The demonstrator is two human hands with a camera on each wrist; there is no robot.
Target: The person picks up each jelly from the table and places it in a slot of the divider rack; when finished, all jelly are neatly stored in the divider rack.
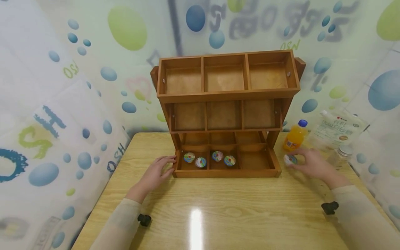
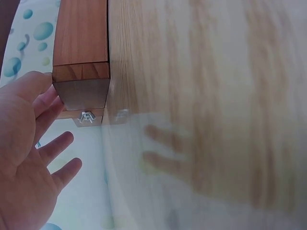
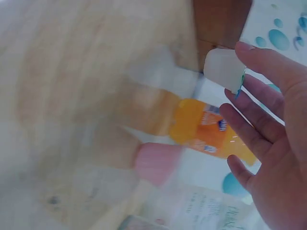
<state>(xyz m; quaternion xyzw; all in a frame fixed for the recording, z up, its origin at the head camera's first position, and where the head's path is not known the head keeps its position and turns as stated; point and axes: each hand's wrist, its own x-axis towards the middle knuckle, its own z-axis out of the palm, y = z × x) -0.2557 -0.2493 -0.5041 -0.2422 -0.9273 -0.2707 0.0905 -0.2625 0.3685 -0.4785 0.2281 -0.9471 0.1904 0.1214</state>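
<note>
My right hand [image 1: 315,165] pinches a small jelly cup [image 1: 290,159] between thumb and fingers, just right of the wooden shelf rack [image 1: 228,173]. The right wrist view shows the held cup's pale, translucent body [image 3: 223,71] and the edge of its lid. My left hand [image 1: 155,172] touches the left side of the rack's bottom tier with its fingers extended. From the left wrist, the thumb and fingertips of that hand [image 2: 29,158] meet the wooden corner [image 2: 81,72]. Several jelly cups [image 1: 201,162] with printed lids sit in the bottom tier's left and middle compartments.
An orange drink bottle [image 1: 295,135] with a blue cap stands behind my right hand. To its right are a white printed bag [image 1: 337,128] and a clear jar [image 1: 340,156] with a metal lid. A pink rounded object [image 3: 157,163] lies near the bottle in the right wrist view.
</note>
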